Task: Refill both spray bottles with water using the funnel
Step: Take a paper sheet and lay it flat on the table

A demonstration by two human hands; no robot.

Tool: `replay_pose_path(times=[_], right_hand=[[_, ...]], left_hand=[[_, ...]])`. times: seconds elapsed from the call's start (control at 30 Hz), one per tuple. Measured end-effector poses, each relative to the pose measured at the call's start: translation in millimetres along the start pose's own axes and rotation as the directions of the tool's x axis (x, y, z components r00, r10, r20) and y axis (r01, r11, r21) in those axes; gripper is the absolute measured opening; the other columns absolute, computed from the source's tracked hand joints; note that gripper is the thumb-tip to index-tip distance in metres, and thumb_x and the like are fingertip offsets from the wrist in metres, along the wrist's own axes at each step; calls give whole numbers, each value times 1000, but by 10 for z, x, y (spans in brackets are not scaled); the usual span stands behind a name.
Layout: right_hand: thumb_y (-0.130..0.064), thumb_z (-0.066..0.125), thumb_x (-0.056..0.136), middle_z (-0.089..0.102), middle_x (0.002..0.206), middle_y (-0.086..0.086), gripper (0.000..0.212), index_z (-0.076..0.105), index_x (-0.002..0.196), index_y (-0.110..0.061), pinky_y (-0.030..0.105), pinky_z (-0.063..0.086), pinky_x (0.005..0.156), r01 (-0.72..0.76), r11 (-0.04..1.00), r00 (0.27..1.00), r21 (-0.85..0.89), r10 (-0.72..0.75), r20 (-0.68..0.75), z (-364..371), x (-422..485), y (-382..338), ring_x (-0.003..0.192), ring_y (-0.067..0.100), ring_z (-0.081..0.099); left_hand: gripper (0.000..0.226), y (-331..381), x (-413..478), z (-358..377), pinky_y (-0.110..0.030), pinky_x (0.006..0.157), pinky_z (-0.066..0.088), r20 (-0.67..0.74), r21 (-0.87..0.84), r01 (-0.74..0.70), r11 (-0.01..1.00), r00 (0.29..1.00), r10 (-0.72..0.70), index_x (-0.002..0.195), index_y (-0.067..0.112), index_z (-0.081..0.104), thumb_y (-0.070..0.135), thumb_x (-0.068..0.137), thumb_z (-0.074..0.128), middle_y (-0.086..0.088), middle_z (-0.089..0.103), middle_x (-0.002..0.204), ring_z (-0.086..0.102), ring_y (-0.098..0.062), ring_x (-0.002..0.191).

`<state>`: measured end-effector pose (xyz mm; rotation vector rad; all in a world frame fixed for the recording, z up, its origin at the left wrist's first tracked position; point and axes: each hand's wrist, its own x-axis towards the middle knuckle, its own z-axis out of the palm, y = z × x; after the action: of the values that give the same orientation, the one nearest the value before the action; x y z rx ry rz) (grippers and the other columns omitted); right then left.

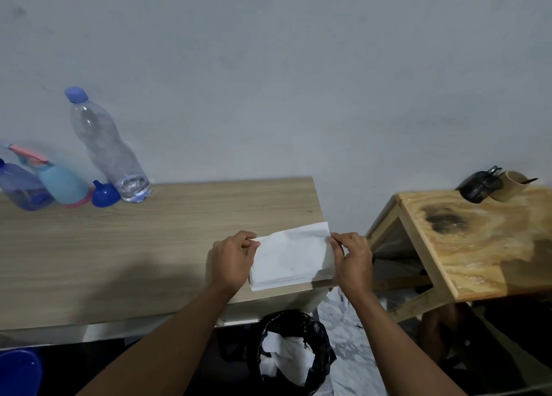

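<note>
Head view: a light wooden table (119, 246) fills the left and middle of the frame, against a grey wall.
Left hand (231, 259): at lower centre, thumb and curled fingers pinch the left edge of a white paper sheet (291, 255).
Right hand (352, 261): just right of centre, fingertips pinch the same sheet at its upper right corner. The sheet is stretched between the two hands.
Paper: the sheet lies on top of a thin white stack at the table's right near corner.
Spray bottles: far left of the frame, at the back of the table. A teal spray bottle (61, 183) with a pink trigger stands there, and a blue spray bottle (21, 186) just left of it is cut off by the frame edge.
Funnel (104, 194): blue, on the table between the teal bottle and the water bottle (107, 147).
Water bottle: clear, blue cap on, with a little water at its base.
Below: a bin (294, 351) lined with a black bag holds crumpled white paper.
Right: a stained wooden stool (478, 246) carries a dark container (478, 186) and a wooden cup (512, 185).
</note>
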<state>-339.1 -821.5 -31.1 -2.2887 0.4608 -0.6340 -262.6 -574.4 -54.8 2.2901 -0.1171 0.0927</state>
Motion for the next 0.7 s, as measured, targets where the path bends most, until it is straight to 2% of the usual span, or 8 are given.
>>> replay_pose_path(times=[0.07, 0.13, 0.27, 0.37, 0.43, 0.53, 0.6, 0.7], right_hand=[[-14, 70, 91, 67, 91, -6, 22, 74, 113, -13, 41, 56, 81, -23, 999, 999, 35, 22, 29, -30, 23, -12, 86, 16, 62], [-17, 70, 92, 67, 86, -9, 29, 70, 121, -14, 35, 56, 80, -101, 990, 993, 98, 95, 65, -62, 43, -44, 83, 14, 63], [-22, 72, 90, 66, 83, -13, 19, 74, 108, -14, 33, 58, 79, -167, 973, 985, 157, 158, 67, -104, 53, -65, 81, -2, 64], [-18, 68, 93, 68, 89, -9, 8, 72, 99, -17, 31, 57, 78, -177, 960, 983, 216, 160, 92, -112, 55, -84, 83, -2, 62], [-19, 61, 97, 66, 90, -7, 6, 65, 94, -21, 28, 52, 73, -186, 946, 980, 265, 159, 122, -125, 71, -114, 82, 1, 59], [-18, 54, 101, 66, 86, -3, 10, 60, 94, -14, 20, 49, 72, -180, 921, 976, 345, 122, 183, -156, 116, -234, 79, 2, 60], [-13, 51, 102, 68, 82, 4, 11, 58, 95, -9, 17, 51, 76, -161, 899, 973, 407, 75, 219, -165, 152, -325, 79, 8, 64], [-13, 52, 102, 68, 81, 4, 9, 59, 98, -9, 25, 54, 77, -169, 911, 965, 376, 76, 250, -132, 232, -358, 76, 14, 65]], left_hand=[[19, 38, -11, -27, -38, 75, 57, -11, -2, -17, 1000, 1000, 17, 100, 37, 67, 41, 82, 64, 19, 72, 75, 69, -12, 76], [16, 100, -20, -44, -39, 75, 57, -7, -48, -13, 999, 1000, 12, 99, 34, 69, 37, 83, 64, 18, 72, 77, 69, -8, 76], [16, 212, -39, -46, -39, 76, 59, -13, -184, -40, 982, 999, 38, 102, 25, 72, 19, 88, 67, 13, 71, 82, 69, -9, 78], [17, 283, -36, -77, -38, 78, 57, -49, -161, -71, 984, 997, 64, 102, 23, 72, 16, 88, 66, 13, 71, 87, 68, -10, 82], [16, 236, -2, -77, -38, 79, 57, -38, -78, -55, 995, 998, 52, 101, 31, 69, 24, 87, 66, 17, 70, 91, 66, -8, 87], [18, 158, 27, -62, -40, 84, 54, -30, 77, -86, 993, 996, 89, 104, 39, 63, 39, 87, 63, 19, 67, 103, 62, -10, 97], [25, 212, 26, -51, -38, 89, 51, -13, 72, -140, 988, 990, 141, 107, 39, 63, 49, 84, 64, 20, 65, 110, 58, -8, 105], [49, 264, 34, -4, -37, 94, 47, 195, 64, -151, 986, 971, 136, 120, 45, 56, 69, 77, 58, 25, 59, 121, 53, -6, 115]])
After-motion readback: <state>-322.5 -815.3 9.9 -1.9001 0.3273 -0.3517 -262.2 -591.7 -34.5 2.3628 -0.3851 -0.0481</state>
